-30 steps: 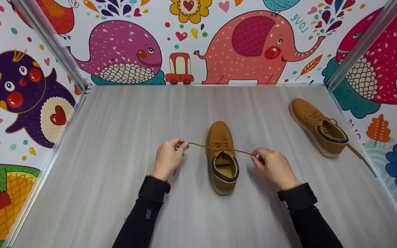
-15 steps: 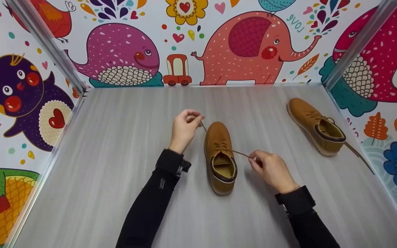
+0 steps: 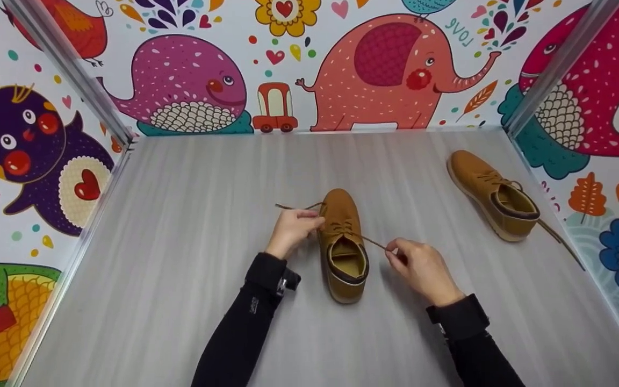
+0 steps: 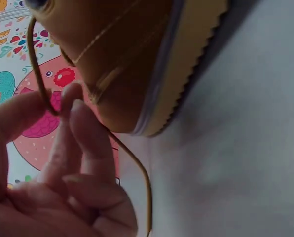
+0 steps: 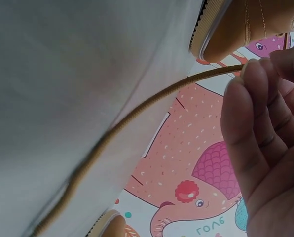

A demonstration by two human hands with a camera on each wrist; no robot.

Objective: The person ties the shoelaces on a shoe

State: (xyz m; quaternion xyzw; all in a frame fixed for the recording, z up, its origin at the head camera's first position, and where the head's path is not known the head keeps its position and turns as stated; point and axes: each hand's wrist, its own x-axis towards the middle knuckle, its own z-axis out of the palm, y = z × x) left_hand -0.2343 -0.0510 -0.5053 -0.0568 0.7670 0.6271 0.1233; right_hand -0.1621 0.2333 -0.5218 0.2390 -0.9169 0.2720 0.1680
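Observation:
A tan lace-up shoe (image 3: 340, 207) stands on the grey floor, its toe pointing away from me. My left hand (image 3: 294, 231) is close against its left side and pinches one end of the shoelace (image 4: 36, 69) between thumb and fingertips. Past those fingers, the loose end of the lace (image 3: 283, 206) trails off to the left. On the other side, my right hand (image 3: 422, 269) pinches the lace's other end (image 3: 371, 241), drawn out from the top eyelets. In the right wrist view, the lace tail (image 5: 137, 109) hangs below the right fingertips (image 5: 253, 74).
A second tan shoe (image 3: 492, 193) stands near the right wall, with its lace (image 3: 562, 244) lying on the floor behind it. Printed cartoon walls (image 3: 191, 80) close off the back and both sides of the floor (image 3: 180, 215).
My left hand moved up and forward beside the toe, then came back down against the shoe, and its lace went slack. The right hand keeps its hold almost in place.

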